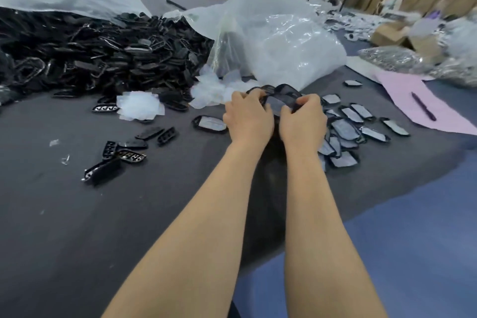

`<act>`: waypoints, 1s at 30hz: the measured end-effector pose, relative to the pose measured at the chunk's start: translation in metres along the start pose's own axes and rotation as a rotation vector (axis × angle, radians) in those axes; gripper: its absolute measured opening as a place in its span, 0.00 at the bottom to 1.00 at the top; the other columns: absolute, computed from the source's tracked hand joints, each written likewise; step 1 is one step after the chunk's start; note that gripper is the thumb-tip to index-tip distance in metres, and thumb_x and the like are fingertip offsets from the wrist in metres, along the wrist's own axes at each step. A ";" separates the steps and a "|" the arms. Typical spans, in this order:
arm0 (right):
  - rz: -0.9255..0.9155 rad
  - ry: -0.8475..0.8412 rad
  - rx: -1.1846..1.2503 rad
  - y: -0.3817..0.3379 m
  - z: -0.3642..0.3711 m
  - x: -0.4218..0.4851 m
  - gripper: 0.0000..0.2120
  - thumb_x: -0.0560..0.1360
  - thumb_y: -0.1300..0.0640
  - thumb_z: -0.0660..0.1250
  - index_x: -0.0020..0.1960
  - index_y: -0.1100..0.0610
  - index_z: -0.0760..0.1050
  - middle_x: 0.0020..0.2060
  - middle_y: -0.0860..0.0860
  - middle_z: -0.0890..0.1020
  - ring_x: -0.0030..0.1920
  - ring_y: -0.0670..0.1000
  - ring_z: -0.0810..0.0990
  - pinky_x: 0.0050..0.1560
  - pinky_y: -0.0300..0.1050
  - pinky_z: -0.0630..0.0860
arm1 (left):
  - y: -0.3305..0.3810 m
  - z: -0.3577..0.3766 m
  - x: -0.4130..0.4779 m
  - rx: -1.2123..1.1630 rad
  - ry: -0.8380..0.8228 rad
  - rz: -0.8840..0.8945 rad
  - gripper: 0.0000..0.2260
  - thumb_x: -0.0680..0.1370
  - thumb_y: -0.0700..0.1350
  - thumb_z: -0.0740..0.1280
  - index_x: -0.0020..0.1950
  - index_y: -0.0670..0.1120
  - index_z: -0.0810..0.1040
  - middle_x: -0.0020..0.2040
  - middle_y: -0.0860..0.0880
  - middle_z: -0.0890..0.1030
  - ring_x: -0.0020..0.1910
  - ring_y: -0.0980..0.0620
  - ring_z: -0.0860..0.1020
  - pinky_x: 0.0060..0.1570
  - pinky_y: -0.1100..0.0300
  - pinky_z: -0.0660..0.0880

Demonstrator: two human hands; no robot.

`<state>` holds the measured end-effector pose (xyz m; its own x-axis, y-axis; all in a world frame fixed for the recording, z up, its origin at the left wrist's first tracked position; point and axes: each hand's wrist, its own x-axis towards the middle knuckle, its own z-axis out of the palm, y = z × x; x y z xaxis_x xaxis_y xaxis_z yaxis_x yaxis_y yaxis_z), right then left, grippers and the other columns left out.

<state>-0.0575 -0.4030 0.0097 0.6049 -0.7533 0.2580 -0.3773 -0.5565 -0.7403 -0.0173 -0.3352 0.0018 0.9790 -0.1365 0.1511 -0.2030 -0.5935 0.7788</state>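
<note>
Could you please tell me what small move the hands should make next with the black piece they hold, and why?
Probably lower the black piece a little to the right, onto the cluster of film-covered pieces. Both the left hand and right hand pinch it above the table, and similar pieces lie gathered there. I cannot tell whether its own film is on.

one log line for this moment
left hand: grips black part | right hand: grips black part | pile: far left | filmed parts: right of hands
</note>
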 end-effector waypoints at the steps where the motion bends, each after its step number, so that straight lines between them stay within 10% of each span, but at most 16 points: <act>1: -0.004 -0.001 -0.004 -0.001 0.000 0.001 0.12 0.77 0.59 0.63 0.59 0.58 0.69 0.47 0.50 0.75 0.45 0.50 0.68 0.40 0.39 0.59 | -0.002 0.001 0.001 0.023 -0.003 -0.011 0.15 0.80 0.49 0.62 0.66 0.51 0.74 0.64 0.44 0.70 0.65 0.42 0.68 0.63 0.49 0.64; 10: -0.137 0.132 0.202 -0.039 0.014 -0.023 0.10 0.75 0.61 0.62 0.56 0.58 0.71 0.38 0.48 0.75 0.42 0.49 0.72 0.37 0.37 0.60 | -0.016 -0.043 0.008 -0.325 0.072 -0.006 0.12 0.80 0.46 0.63 0.61 0.45 0.76 0.59 0.44 0.77 0.58 0.46 0.75 0.58 0.53 0.72; 16: -0.313 -0.140 0.433 -0.109 0.073 -0.076 0.01 0.76 0.59 0.64 0.47 0.56 0.74 0.33 0.42 0.73 0.38 0.46 0.74 0.36 0.31 0.64 | -0.069 -0.120 0.011 -0.428 0.311 -0.112 0.09 0.79 0.41 0.64 0.58 0.43 0.77 0.51 0.48 0.80 0.51 0.51 0.78 0.52 0.61 0.74; 19: -0.388 -0.382 0.437 -0.144 0.110 -0.110 0.05 0.77 0.60 0.63 0.49 0.58 0.78 0.39 0.47 0.79 0.44 0.48 0.78 0.41 0.33 0.68 | -0.114 -0.168 0.008 -0.387 0.459 -0.192 0.08 0.79 0.40 0.62 0.57 0.44 0.77 0.47 0.50 0.79 0.42 0.57 0.76 0.41 0.71 0.72; 24: -0.595 -0.735 0.284 -0.192 0.169 -0.165 0.14 0.77 0.64 0.59 0.57 0.57 0.79 0.55 0.53 0.82 0.57 0.54 0.77 0.56 0.43 0.71 | -0.177 -0.235 0.001 -0.414 0.699 -0.381 0.09 0.78 0.38 0.60 0.56 0.45 0.75 0.58 0.43 0.77 0.47 0.53 0.74 0.55 0.59 0.73; 30: -0.671 -0.797 0.021 -0.212 0.220 -0.198 0.18 0.79 0.61 0.56 0.67 0.51 0.72 0.75 0.54 0.60 0.70 0.60 0.63 0.66 0.51 0.64 | -0.215 -0.270 0.006 -0.506 0.807 -0.515 0.12 0.79 0.39 0.58 0.60 0.44 0.74 0.59 0.44 0.76 0.54 0.45 0.77 0.59 0.51 0.73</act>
<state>0.0574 -0.0586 -0.0208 0.9765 0.1624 0.1414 0.2152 -0.7636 -0.6088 0.0364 0.0057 -0.0009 0.7045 0.7077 -0.0543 0.0853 -0.0085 0.9963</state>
